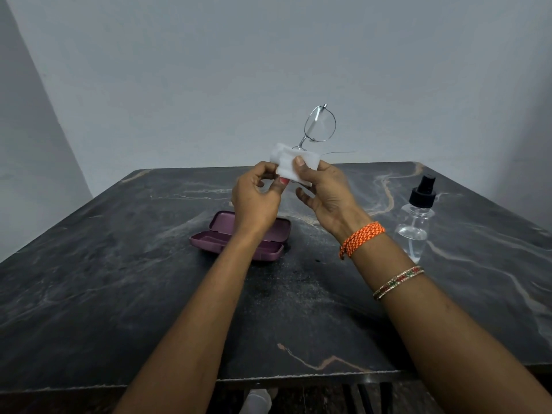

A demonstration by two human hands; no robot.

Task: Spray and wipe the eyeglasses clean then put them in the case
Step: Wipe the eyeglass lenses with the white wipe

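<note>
Both hands are raised above the table (119,279). The right hand (324,189) pinches a white cloth (288,164) over 1 lens of the eyeglasses (320,124) (thumb on top), the other lens rising toward 1 o'clock. The left hand (257,195) grips the cloth's edge, fingers curled. The open purple case (268,237) lies below; the spray bottle (416,216) stands at 3 o'clock.

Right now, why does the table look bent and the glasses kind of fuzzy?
In the head view, the wide lens curves the table edges and stretches the arms. The glasses are thin wire, slightly soft, with pale glare on the lens. The light is dim and even, with faint shadows. The white cloth is so bright that its folds wash out.
</note>
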